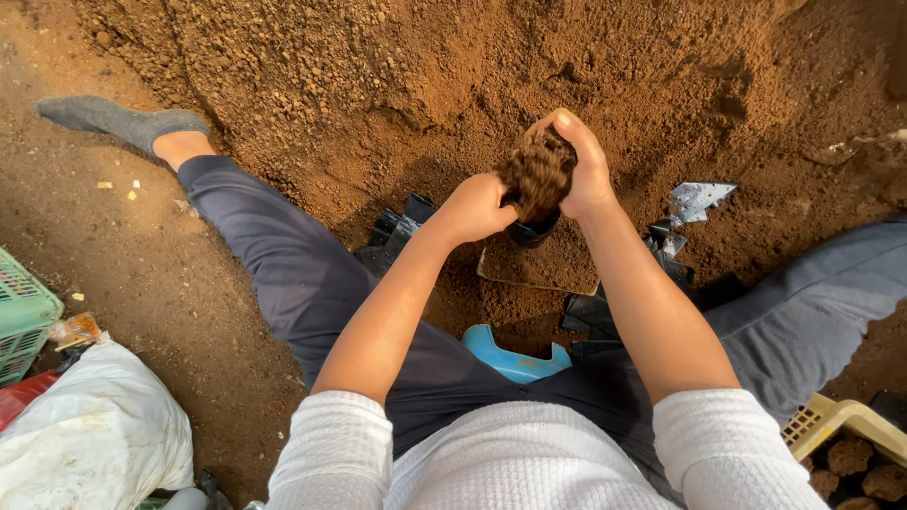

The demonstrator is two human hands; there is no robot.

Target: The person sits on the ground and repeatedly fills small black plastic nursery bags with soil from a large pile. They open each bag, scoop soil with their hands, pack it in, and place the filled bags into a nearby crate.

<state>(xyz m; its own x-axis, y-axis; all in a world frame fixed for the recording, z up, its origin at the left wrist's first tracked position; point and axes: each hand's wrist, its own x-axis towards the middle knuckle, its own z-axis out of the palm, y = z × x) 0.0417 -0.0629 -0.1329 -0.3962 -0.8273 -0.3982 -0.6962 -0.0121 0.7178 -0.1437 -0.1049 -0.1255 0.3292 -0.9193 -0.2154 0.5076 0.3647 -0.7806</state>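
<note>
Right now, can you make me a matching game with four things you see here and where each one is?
Things:
1. small black plastic pot
2. green plastic crate
3. white cloth sack
4. yellow plastic crate

Places:
A. bottom right corner, with round brown soil-filled pots inside
B. between the left hand and right hand, heaped with brown soil
C. left edge of the picture
D. bottom left corner

Pairs: 1-B, 2-C, 3-D, 4-A
</note>
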